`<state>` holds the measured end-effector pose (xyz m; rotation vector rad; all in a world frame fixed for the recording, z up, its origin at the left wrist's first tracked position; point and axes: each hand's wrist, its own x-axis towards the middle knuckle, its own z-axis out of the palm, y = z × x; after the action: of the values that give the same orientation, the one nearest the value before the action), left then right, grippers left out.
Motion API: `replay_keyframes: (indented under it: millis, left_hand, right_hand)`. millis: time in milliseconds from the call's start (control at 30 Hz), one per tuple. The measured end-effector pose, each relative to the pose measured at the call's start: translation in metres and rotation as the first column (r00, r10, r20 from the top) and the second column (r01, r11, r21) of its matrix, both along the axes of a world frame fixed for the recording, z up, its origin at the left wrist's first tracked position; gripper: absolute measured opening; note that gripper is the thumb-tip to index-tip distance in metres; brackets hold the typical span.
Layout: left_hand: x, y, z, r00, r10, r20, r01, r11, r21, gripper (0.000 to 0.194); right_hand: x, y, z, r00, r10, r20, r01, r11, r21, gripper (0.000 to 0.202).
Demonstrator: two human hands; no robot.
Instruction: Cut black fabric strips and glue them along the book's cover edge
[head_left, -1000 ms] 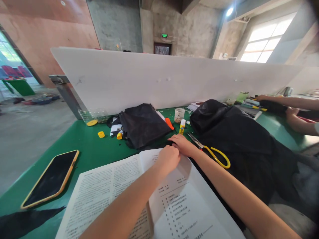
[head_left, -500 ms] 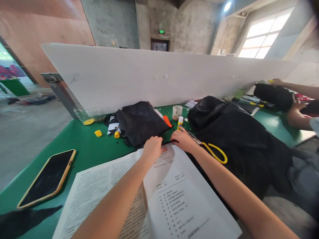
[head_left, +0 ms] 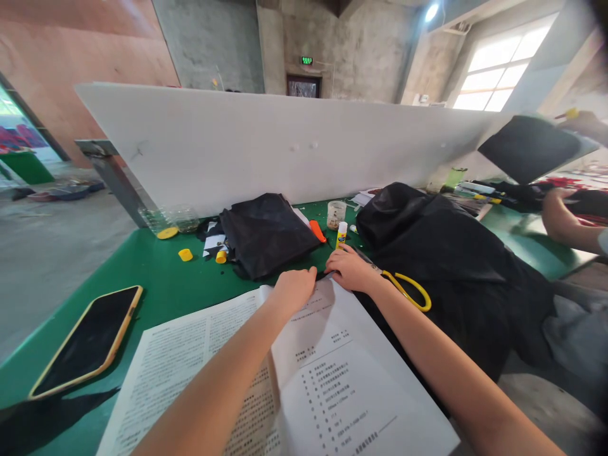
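Note:
An open book (head_left: 332, 367) lies before me, its printed pages facing up. Black sheet material (head_left: 407, 351) shows beneath its right side and along its top edge. My left hand (head_left: 295, 290) is closed at the top of the right-hand page, finger and thumb pinching the black edge there. Close beside it, my right hand (head_left: 350, 267) is curled over the same edge, also closed on the black sheet; its fingertips are partly hidden. An uncapped glue stick (head_left: 341, 234) stands just beyond my right hand. Yellow-handled scissors (head_left: 408, 288) lie alongside, blades partly covered by that hand.
Folded black sheets (head_left: 270, 234) lie ahead, near an orange tool (head_left: 317, 232) and a clear cup (head_left: 336, 215). A phone (head_left: 88, 339) is at left, yellow caps (head_left: 185, 254) beyond. Black material (head_left: 446, 253) is heaped right. A white partition (head_left: 285, 152) stands behind; a co-worker's hand (head_left: 586, 126) lifts a black piece.
My left hand has slid right along the top edge, toward my right hand, which stays nearly in place. At far right the co-worker has raised a black piece.

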<state>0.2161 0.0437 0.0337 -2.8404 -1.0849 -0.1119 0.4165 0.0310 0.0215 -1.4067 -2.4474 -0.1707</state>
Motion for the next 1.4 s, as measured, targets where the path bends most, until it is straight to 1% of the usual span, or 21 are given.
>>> replay_keyframes:
  millis: [100, 300, 533, 700, 800, 867, 933, 1033, 1133, 1267, 1333, 1400]
  left_hand:
    - [-0.001, 0.001, -0.003, 0.999, -0.042, 0.005, 0.042, 0.999, 0.012, 0.031]
    - [0.002, 0.003, -0.014, 0.987, -0.163, 0.015, 0.162, 0.987, 0.018, 0.033]
    - [0.009, 0.002, -0.021, 0.975, -0.217, 0.049, 0.214, 0.975, 0.055, 0.037]
    - [0.011, 0.001, -0.019, 0.971, -0.239, 0.029, 0.237, 0.969, 0.072, 0.032]
    - [0.011, 0.001, -0.015, 0.951, -0.309, 0.014, 0.304, 0.941, 0.148, 0.031]
    - [0.011, 0.001, -0.013, 0.939, -0.343, 0.035, 0.330, 0.924, 0.191, 0.030]
    - [0.010, 0.000, -0.012, 0.943, -0.324, 0.072, 0.306, 0.933, 0.187, 0.031]
    - [0.008, -0.002, -0.012, 0.962, -0.258, 0.092, 0.249, 0.963, 0.101, 0.033]
    - [0.004, -0.007, -0.008, 0.978, -0.183, 0.103, 0.180, 0.983, 0.036, 0.042]
    - [-0.011, -0.014, -0.005, 0.993, -0.104, 0.060, 0.105, 0.994, -0.024, 0.042]
    - [-0.021, -0.019, -0.008, 0.997, -0.074, 0.019, 0.075, 0.996, -0.058, 0.044]
    - [-0.029, -0.024, -0.012, 0.999, -0.049, 0.000, 0.048, 0.995, -0.082, 0.052]
  right_hand:
    - [0.002, -0.001, 0.004, 1.000, -0.024, -0.017, 0.024, 1.000, -0.021, 0.022]
    - [0.012, 0.000, 0.007, 0.990, -0.132, -0.049, 0.127, 0.988, -0.085, 0.027]
    - [0.020, 0.002, 0.006, 0.981, -0.191, -0.046, 0.185, 0.976, -0.114, 0.028]
    - [0.028, -0.001, 0.006, 0.988, -0.157, 0.016, 0.157, 0.976, -0.154, 0.026]
    - [0.027, -0.005, 0.007, 0.986, -0.158, 0.061, 0.166, 0.974, -0.155, 0.026]
    - [0.023, -0.008, 0.009, 0.979, -0.177, 0.099, 0.190, 0.973, -0.135, 0.024]
    - [0.015, -0.011, 0.011, 0.970, -0.195, 0.146, 0.212, 0.971, -0.109, 0.023]
    - [0.002, -0.015, 0.013, 0.949, -0.205, 0.238, 0.230, 0.970, -0.078, 0.023]
    - [-0.007, -0.018, 0.013, 0.923, -0.206, 0.326, 0.242, 0.968, -0.072, 0.022]
    - [-0.010, -0.025, 0.009, 0.899, -0.208, 0.385, 0.258, 0.962, -0.084, 0.022]
    - [-0.010, -0.029, 0.007, 0.895, -0.209, 0.393, 0.265, 0.960, -0.093, 0.022]
    - [-0.011, -0.033, 0.004, 0.896, -0.211, 0.390, 0.269, 0.958, -0.099, 0.022]
